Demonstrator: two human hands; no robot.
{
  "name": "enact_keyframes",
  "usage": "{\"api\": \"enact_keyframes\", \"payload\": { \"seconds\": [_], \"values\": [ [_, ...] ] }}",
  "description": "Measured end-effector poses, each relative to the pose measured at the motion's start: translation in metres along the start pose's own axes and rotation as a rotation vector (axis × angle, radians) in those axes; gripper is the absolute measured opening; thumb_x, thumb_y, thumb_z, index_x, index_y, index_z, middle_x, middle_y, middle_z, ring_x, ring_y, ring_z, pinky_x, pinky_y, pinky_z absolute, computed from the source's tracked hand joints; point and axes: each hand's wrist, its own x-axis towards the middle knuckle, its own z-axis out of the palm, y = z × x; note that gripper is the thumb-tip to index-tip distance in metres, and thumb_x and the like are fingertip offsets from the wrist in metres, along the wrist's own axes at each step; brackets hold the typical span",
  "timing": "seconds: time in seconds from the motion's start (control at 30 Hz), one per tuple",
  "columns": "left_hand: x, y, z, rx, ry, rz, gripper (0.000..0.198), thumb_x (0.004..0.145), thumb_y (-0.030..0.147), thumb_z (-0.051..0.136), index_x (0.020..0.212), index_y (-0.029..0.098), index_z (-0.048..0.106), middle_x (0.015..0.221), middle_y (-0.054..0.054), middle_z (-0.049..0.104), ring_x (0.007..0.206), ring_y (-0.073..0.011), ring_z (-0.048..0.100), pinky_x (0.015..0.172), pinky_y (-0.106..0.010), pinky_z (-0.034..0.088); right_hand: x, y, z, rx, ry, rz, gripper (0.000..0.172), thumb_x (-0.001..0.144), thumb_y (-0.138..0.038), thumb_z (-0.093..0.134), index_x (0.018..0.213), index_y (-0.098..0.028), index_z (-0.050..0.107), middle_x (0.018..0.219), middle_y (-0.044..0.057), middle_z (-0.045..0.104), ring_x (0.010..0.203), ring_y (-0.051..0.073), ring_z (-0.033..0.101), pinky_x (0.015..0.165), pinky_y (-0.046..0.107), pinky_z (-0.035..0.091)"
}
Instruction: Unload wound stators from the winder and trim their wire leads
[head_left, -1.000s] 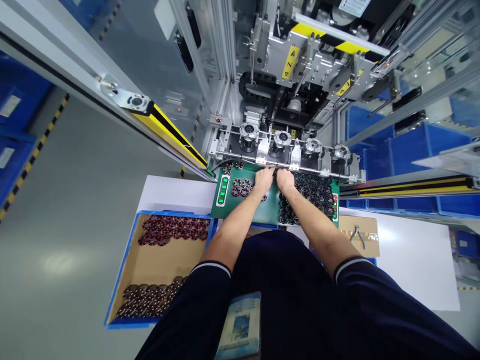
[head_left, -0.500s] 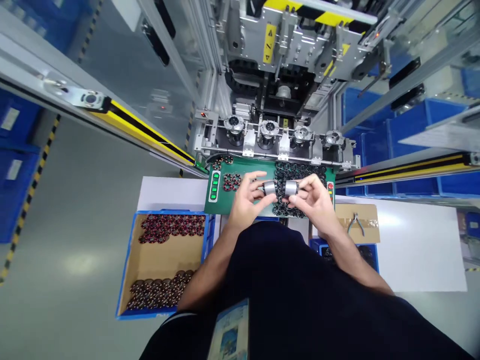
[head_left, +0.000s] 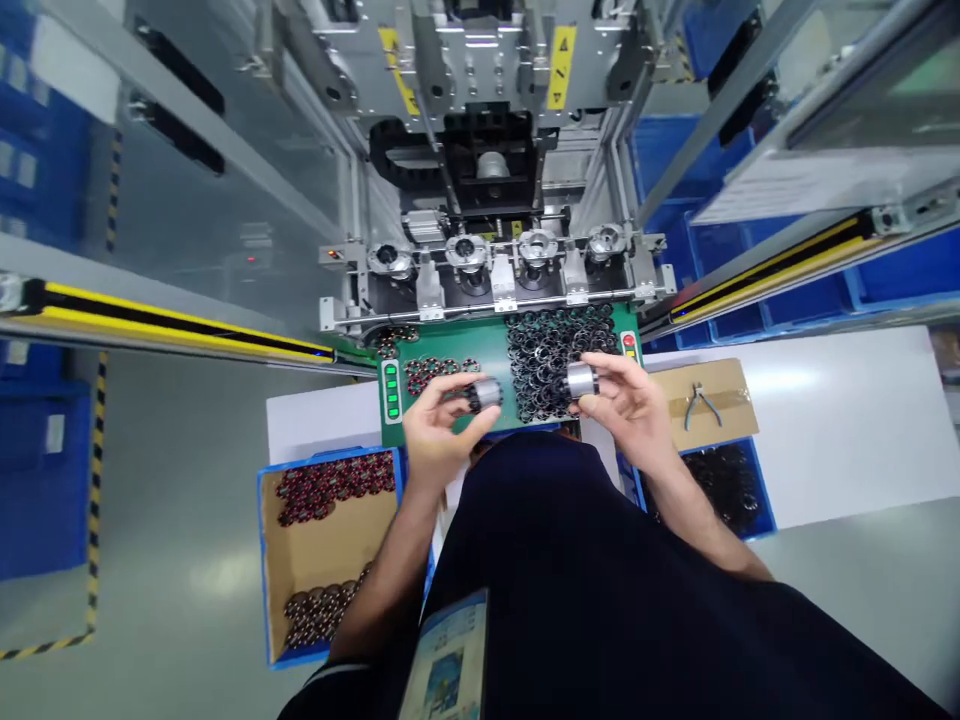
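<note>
My left hand (head_left: 439, 430) pinches a short silver metal cylinder (head_left: 487, 393) with a dark toothed end, thumb below and fingers behind. A matching silver cylinder (head_left: 580, 380) is gripped between the thumb and fingers of my right hand (head_left: 630, 410). Both are held up over the green work surface (head_left: 491, 345), apart from each other. Behind the right hand lie many black rings (head_left: 536, 345), spread over the right half of that surface. Copper-wound stator cores (head_left: 431, 372) sit beyond my left hand.
Several round metal fixtures (head_left: 466, 250) line the machine's front. A blue bin (head_left: 264, 560) of wound cores stands at left. Pliers (head_left: 701, 405) lie on cardboard (head_left: 735, 390) at right, above a bin of black parts (head_left: 724, 485). Yellow-black sensor bars (head_left: 187, 322) flank the machine.
My hands have moved apart, the left one carrying its cylinder leftward, so the gap between the two cylinders is wider. The camera view has turned, shifting the machine to the left.
</note>
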Motion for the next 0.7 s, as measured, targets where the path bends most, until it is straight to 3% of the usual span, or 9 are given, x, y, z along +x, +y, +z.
{"api": "enact_keyframes", "payload": {
  "seconds": [0.1, 0.17, 0.23, 0.3, 0.47, 0.57, 0.7],
  "values": [
    [-0.011, -0.038, -0.030, 0.317, 0.102, -0.008, 0.049, 0.089, 0.049, 0.099, 0.129, 0.022, 0.088, 0.125, -0.009, 0.087, 0.083, -0.0176, 0.082, 0.084, -0.032, 0.072, -0.016, 0.034, -0.067, -0.323, 0.338, -0.140, 0.057, 0.098, -0.048, 0.100, 0.150, -0.032, 0.082, 0.140, 0.010, 0.086, 0.105, 0.024, 0.087, 0.089, 0.040, 0.078],
    [-0.022, -0.068, -0.050, 0.506, 0.151, -0.040, 0.049, 0.091, 0.052, 0.095, 0.130, 0.023, 0.089, 0.122, -0.008, 0.086, 0.080, -0.0190, 0.082, 0.084, -0.036, 0.071, -0.029, 0.067, -0.117, -0.547, 0.548, -0.148, 0.059, 0.094, -0.054, 0.101, 0.142, -0.025, 0.083, 0.116, 0.010, 0.088, 0.087, 0.024, 0.082, 0.081, 0.042, 0.075],
    [-0.034, -0.099, -0.065, 0.636, 0.191, -0.092, 0.049, 0.093, 0.055, 0.091, 0.129, 0.023, 0.088, 0.122, -0.008, 0.086, 0.079, -0.0219, 0.084, 0.084, -0.040, 0.071, -0.040, 0.103, -0.158, -0.707, 0.623, -0.101, 0.059, 0.089, -0.063, 0.099, 0.129, -0.022, 0.087, 0.094, 0.006, 0.083, 0.076, 0.025, 0.077, 0.082, 0.047, 0.073],
    [-0.044, -0.129, -0.074, 0.712, 0.197, -0.148, 0.049, 0.093, 0.056, 0.088, 0.128, 0.022, 0.088, 0.124, -0.009, 0.086, 0.080, -0.0245, 0.085, 0.086, -0.043, 0.071, -0.049, 0.139, -0.185, -0.794, 0.654, -0.021, 0.064, 0.089, -0.074, 0.093, 0.124, -0.020, 0.087, 0.091, 0.007, 0.081, 0.076, 0.027, 0.077, 0.086, 0.052, 0.072],
    [-0.051, -0.180, -0.077, 0.778, 0.212, -0.222, 0.046, 0.090, 0.050, 0.083, 0.124, 0.018, 0.084, 0.118, -0.012, 0.085, 0.080, -0.0271, 0.084, 0.093, -0.050, 0.071, -0.052, 0.207, -0.196, -0.806, 0.730, 0.096, 0.070, 0.092, -0.082, 0.077, 0.119, -0.017, 0.084, 0.088, 0.010, 0.078, 0.076, 0.030, 0.075, 0.089, 0.055, 0.071],
    [-0.047, -0.190, -0.080, 0.767, 0.187, -0.237, 0.045, 0.087, 0.049, 0.085, 0.122, 0.019, 0.083, 0.117, -0.011, 0.084, 0.079, -0.0261, 0.082, 0.088, -0.046, 0.072, -0.048, 0.229, -0.195, -0.796, 0.706, 0.134, 0.061, 0.090, -0.074, 0.080, 0.115, -0.019, 0.084, 0.083, 0.008, 0.076, 0.070, 0.028, 0.071, 0.087, 0.053, 0.071],
    [-0.042, -0.195, -0.084, 0.749, 0.208, -0.239, 0.055, 0.090, 0.059, 0.084, 0.128, 0.019, 0.081, 0.123, -0.012, 0.083, 0.085, -0.0272, 0.083, 0.092, -0.048, 0.071, -0.047, 0.241, -0.199, -0.787, 0.718, 0.158, 0.056, 0.092, -0.063, 0.080, 0.125, -0.018, 0.083, 0.099, 0.012, 0.082, 0.076, 0.027, 0.074, 0.091, 0.051, 0.071]
  ]
}}
